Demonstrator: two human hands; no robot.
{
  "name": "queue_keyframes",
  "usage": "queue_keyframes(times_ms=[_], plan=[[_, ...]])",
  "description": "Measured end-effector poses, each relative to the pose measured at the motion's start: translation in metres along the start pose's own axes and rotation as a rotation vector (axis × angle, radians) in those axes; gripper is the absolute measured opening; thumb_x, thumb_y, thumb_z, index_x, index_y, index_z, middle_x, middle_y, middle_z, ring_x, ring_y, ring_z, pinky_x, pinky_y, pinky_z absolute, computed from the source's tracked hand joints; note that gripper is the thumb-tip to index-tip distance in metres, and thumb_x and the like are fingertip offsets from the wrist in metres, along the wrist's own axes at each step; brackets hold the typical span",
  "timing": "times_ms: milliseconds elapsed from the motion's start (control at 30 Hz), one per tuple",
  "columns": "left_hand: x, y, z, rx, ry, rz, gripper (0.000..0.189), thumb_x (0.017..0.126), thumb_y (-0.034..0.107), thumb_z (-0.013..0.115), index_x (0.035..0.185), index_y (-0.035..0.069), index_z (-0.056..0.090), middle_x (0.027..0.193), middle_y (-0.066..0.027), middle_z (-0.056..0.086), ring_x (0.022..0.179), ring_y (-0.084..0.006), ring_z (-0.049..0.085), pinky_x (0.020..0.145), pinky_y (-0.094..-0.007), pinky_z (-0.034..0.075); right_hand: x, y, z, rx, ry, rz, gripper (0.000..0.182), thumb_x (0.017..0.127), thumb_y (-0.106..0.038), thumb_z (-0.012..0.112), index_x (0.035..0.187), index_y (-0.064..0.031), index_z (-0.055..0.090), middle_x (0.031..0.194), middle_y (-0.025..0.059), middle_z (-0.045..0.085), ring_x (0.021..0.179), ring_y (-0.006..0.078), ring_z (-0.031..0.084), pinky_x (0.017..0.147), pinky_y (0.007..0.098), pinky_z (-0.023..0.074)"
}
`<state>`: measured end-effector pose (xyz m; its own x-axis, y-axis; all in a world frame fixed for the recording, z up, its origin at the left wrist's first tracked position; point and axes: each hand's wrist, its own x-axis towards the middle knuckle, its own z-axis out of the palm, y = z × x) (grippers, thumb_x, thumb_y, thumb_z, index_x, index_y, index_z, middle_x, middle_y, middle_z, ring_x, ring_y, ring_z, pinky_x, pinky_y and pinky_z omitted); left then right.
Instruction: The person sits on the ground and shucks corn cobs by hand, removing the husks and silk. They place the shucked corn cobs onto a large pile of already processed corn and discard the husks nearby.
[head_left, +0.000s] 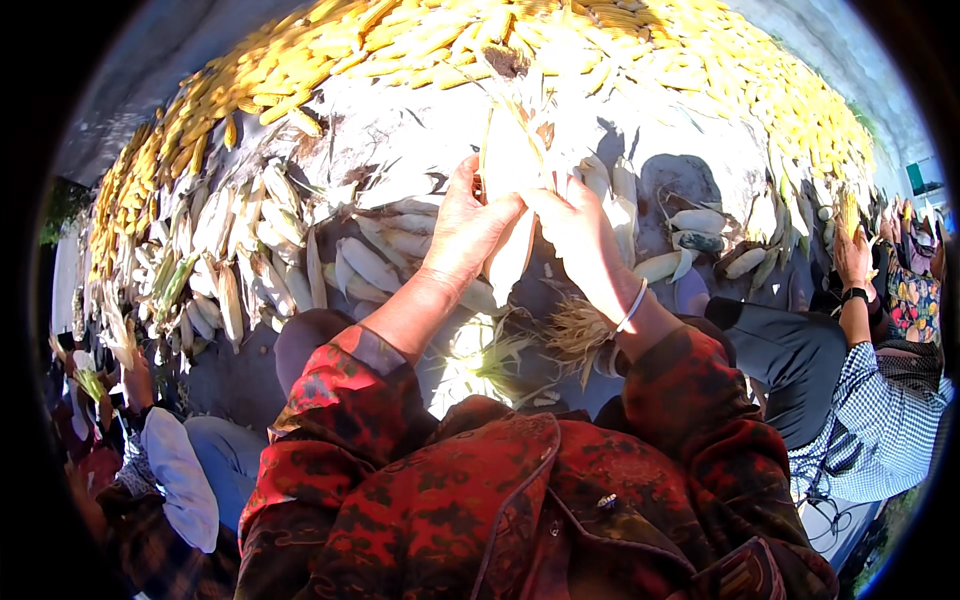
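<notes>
Between my two hands, in front of my chest, is an ear of corn in its pale husk (510, 161), its upper part washed out by sunlight. My left hand (474, 214) is closed around the husk from the left. From the right, the fingertips of my right hand (574, 225) pinch the husk near the left fingers. A husk leaf (510, 255) hangs below my hands. Under them lie unhusked ears of corn (367, 264) and a tuft of dry husks (581, 330). Whether kernels show on the held ear cannot be told in the glare.
Husked yellow cobs (420, 45) form a long pile at the far side. More unhusked ears (255, 240) lie to the left, and a few ears (697, 221) to the right. A co-worker in a checked sleeve (862, 382) sits at right; another worker's sleeve (176, 480) is at left.
</notes>
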<state>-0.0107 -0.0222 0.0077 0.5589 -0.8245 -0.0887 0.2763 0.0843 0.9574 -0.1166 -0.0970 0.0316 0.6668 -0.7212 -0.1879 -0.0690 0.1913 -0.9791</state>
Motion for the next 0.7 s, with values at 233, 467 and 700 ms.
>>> queue_keyframes(times_ms=[233, 467, 700], plan=[[0.016, -0.007, -0.012, -0.32, 0.206, -0.169, 0.044, 0.074, 0.005, 0.054, 0.115, -0.004, 0.04, 0.094, -0.0136, 0.056, 0.08, -0.0211, 0.059, 0.071, -0.0321, 0.05, -0.025, -0.019, 0.014, 0.017, -0.236, -0.078, 0.015, 0.084, -0.01, 0.049, 0.096, -0.0027, 0.055, 0.077, -0.0032, 0.05, 0.065, 0.0038, 0.043, 0.059, 0.0183, 0.0365], [0.017, -0.011, -0.012, -0.375, 0.178, -0.199, 0.036, 0.077, 0.005, 0.052, 0.11, -0.001, 0.041, 0.097, -0.012, 0.053, 0.087, -0.0214, 0.057, 0.072, -0.035, 0.051, 0.004, 0.014, 0.001, 0.33, -0.226, -0.243, 0.012, 0.092, -0.014, 0.041, 0.093, -0.005, 0.048, 0.074, 0.0, 0.047, 0.069, 0.0104, 0.052, 0.063, 0.0246, 0.0449], [0.055, -0.026, -0.076, -0.411, 0.621, -0.243, 0.029, 0.083, 0.012, 0.05, 0.107, -0.002, 0.044, 0.098, -0.0131, 0.055, 0.086, -0.0231, 0.058, 0.069, -0.0387, 0.052, -0.076, -0.023, -0.001, 0.911, -0.584, 0.353, 0.012, 0.093, -0.023, 0.043, 0.084, -0.0153, 0.045, 0.059, -0.0065, 0.029, 0.05, 0.0054, 0.03, 0.045, 0.0204, 0.0256]])
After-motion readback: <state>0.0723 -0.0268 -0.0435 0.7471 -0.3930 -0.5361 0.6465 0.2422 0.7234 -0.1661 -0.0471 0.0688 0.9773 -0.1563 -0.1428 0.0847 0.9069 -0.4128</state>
